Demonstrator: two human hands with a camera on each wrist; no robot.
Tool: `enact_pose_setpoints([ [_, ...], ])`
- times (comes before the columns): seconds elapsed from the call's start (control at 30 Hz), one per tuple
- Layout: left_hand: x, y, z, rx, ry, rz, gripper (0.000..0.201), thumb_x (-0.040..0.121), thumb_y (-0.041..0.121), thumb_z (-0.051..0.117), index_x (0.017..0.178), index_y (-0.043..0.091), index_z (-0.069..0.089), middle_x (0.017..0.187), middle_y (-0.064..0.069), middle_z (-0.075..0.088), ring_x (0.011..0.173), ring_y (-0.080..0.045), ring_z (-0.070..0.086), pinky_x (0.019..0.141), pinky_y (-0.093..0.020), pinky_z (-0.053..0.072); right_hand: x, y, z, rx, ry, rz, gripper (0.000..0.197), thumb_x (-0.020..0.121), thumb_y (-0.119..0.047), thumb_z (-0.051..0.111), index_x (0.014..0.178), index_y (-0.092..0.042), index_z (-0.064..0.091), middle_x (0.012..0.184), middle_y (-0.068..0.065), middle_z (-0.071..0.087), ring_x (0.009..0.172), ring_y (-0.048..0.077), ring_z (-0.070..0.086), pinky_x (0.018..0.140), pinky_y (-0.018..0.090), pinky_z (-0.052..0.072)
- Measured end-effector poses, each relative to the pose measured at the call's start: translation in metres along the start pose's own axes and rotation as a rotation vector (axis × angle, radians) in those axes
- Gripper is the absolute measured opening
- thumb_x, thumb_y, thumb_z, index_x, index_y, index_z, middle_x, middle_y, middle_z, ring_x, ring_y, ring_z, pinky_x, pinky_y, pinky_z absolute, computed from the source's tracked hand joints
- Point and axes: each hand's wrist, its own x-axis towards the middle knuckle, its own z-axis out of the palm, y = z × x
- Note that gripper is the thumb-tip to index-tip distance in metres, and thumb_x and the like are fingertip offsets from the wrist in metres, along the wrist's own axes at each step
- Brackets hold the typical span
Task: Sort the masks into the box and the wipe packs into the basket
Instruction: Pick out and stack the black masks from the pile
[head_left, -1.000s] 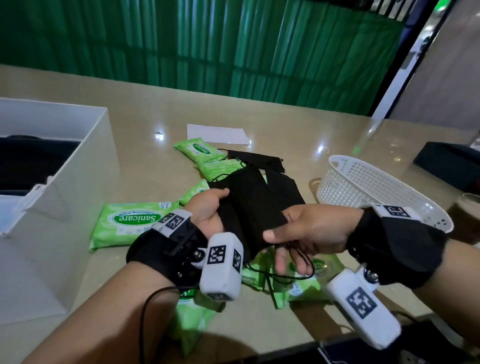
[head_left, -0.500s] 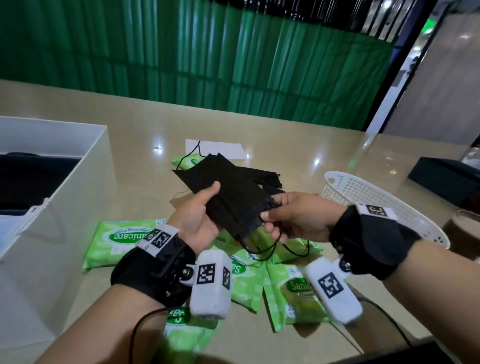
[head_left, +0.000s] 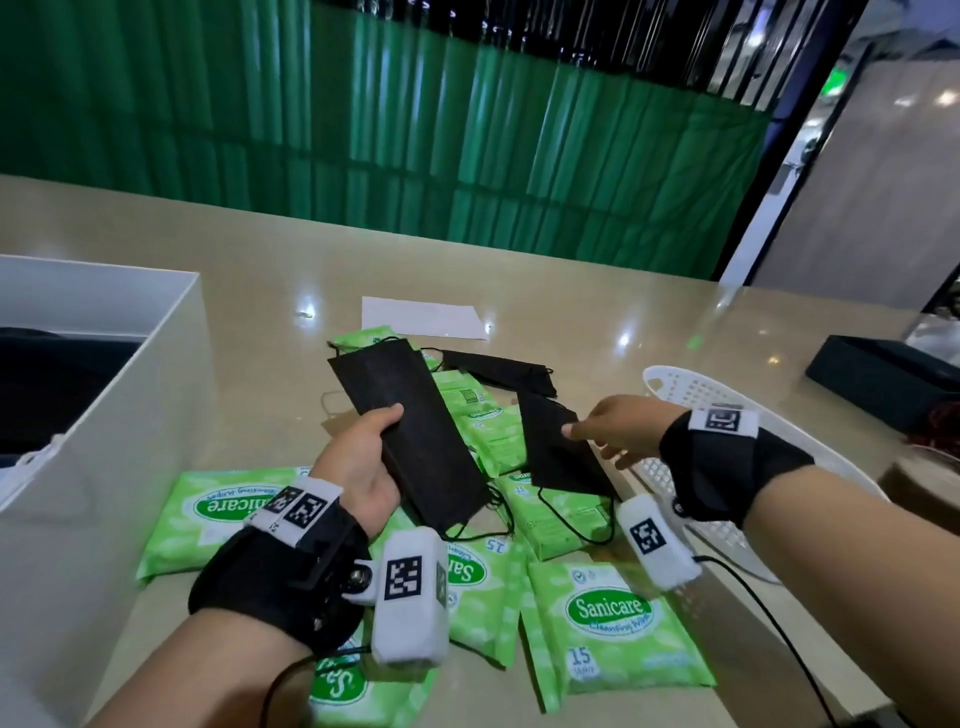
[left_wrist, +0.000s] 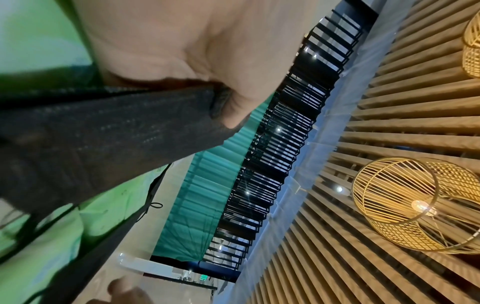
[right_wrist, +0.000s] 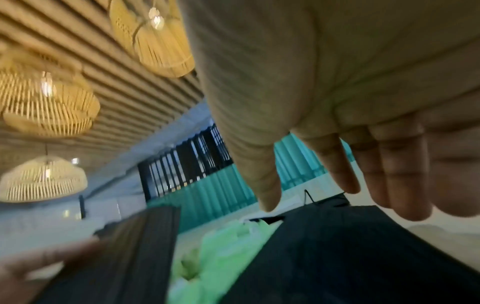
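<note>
While the left hand (head_left: 363, 462) grips a flat black mask (head_left: 410, 441) with the thumb laid across its upper face and the fingers underneath, the right hand (head_left: 618, 431) hangs with fingers straight and spread, holding nothing. In the head view its thumb tip lies over the top edge of a second black mask (head_left: 556, 452); whether it actually touches that mask cannot be told. The right wrist view is blurred but shows the straight fingers (right_wrist: 389, 174) above the dark mask (right_wrist: 337, 246). The left wrist view shows the thumb (left_wrist: 233, 107) pressed on the held mask (left_wrist: 103, 133). The held mask is raised over the middle of the worktop (head_left: 260, 291), its ear loops hanging toward the wipe packs (head_left: 613, 623) below. These green packs lie scattered from the middle of the worktop to its near edge, several overlapping. A third black mask (head_left: 498, 366) lies on the packs farther back, and behind it a white sheet of paper (head_left: 423, 317) rests flat toward the far edge. The white box (head_left: 130, 415) stands at the left edge with dark contents inside that cannot be made out. The white basket (head_left: 691, 384) stands toward the right edge, partly hidden behind the right wrist. A dark flat object (head_left: 883, 379) sits by the far right corner.
</note>
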Motion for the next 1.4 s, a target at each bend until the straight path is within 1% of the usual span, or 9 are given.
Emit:
enact_pose_setpoints([
  [0.2,0.000,0.002,-0.002,0.013,0.014,-0.063,0.038,0.099,0.024,0.040,0.128,0.004,0.054,0.120,-0.016,0.061,0.097,-0.027,0.061,0.080,-0.044,0.047,0.009,-0.001,0.016,-0.190,-0.033,0.094,0.047,0.079,-0.058,0.064,0.076,-0.012,0.056,0.094,0.007,0.070,0.092,0.023,0.069,0.087,0.033,0.055],
  [0.37,0.002,0.002,-0.003,0.015,-0.004,-0.094,0.041,0.098,0.032,0.044,0.127,0.006,0.057,0.123,-0.016,0.062,0.113,-0.029,0.059,0.084,-0.045,0.048,0.019,0.006,0.016,0.049,0.060,0.079,0.036,0.081,-0.028,0.073,0.101,0.001,0.063,0.088,0.011,0.067,0.073,0.024,0.063,0.069,0.032,0.054],
  [0.5,0.003,0.001,-0.005,-0.003,-0.035,-0.106,0.046,0.098,0.040,0.041,0.125,0.007,0.059,0.121,-0.015,0.064,0.112,-0.028,0.060,0.089,-0.042,0.048,0.014,0.005,0.007,0.405,0.115,0.005,0.022,0.084,-0.011,0.065,0.102,0.003,0.065,0.102,0.021,0.068,0.094,0.036,0.066,0.088,0.041,0.053],
  [0.67,0.001,-0.001,-0.003,-0.013,-0.079,-0.105,0.054,0.099,0.048,0.030,0.112,0.008,0.064,0.107,-0.014,0.070,0.104,-0.027,0.062,0.085,-0.039,0.047,-0.022,-0.019,-0.010,0.991,-0.012,-0.189,0.012,0.088,-0.003,0.048,0.097,-0.006,0.057,0.085,0.014,0.062,0.067,0.025,0.063,0.056,0.027,0.053],
  [0.83,0.002,-0.002,-0.006,0.044,-0.108,-0.133,0.062,0.099,0.051,0.021,0.114,0.010,0.064,0.109,-0.015,0.069,0.105,-0.030,0.061,0.088,-0.043,0.046,-0.045,-0.049,0.002,1.108,-0.298,-0.436,0.027,0.087,0.012,0.041,0.101,-0.006,0.056,0.076,0.008,0.070,0.056,0.015,0.067,0.044,0.021,0.052],
  [0.93,0.002,-0.002,-0.005,0.046,-0.115,-0.130,0.061,0.100,0.049,0.020,0.125,0.008,0.059,0.120,-0.018,0.064,0.114,-0.032,0.058,0.100,-0.046,0.041,-0.040,-0.055,0.025,1.010,-0.394,-0.435,0.040,0.074,0.008,0.054,0.112,-0.004,0.055,0.096,0.013,0.069,0.077,0.021,0.069,0.072,0.032,0.059],
  [1.07,0.002,-0.003,-0.003,0.060,-0.135,-0.085,0.062,0.099,0.051,0.020,0.126,0.009,0.057,0.120,-0.019,0.064,0.114,-0.032,0.058,0.096,-0.042,0.044,-0.025,-0.052,0.051,0.832,-0.344,-0.304,0.037,0.082,0.008,0.055,0.118,-0.003,0.053,0.106,0.019,0.064,0.089,0.029,0.064,0.081,0.038,0.055],
  [1.17,0.005,-0.003,-0.003,0.084,-0.163,-0.056,0.065,0.099,0.052,0.017,0.127,0.008,0.056,0.119,-0.020,0.064,0.114,-0.033,0.058,0.095,-0.043,0.045,-0.024,-0.052,0.058,0.735,-0.285,-0.302,0.050,0.068,-0.016,0.071,0.115,-0.006,0.056,0.114,0.017,0.066,0.103,0.031,0.065,0.097,0.043,0.049],
  [1.4,0.007,-0.004,-0.005,0.115,-0.193,-0.068,0.066,0.098,0.054,0.018,0.131,0.009,0.053,0.123,-0.020,0.062,0.116,-0.033,0.057,0.101,-0.045,0.042,-0.022,-0.056,0.056,0.673,-0.198,-0.265,0.029,0.081,-0.017,0.072,0.105,-0.008,0.059,0.107,0.017,0.067,0.099,0.032,0.066,0.087,0.042,0.055],
])
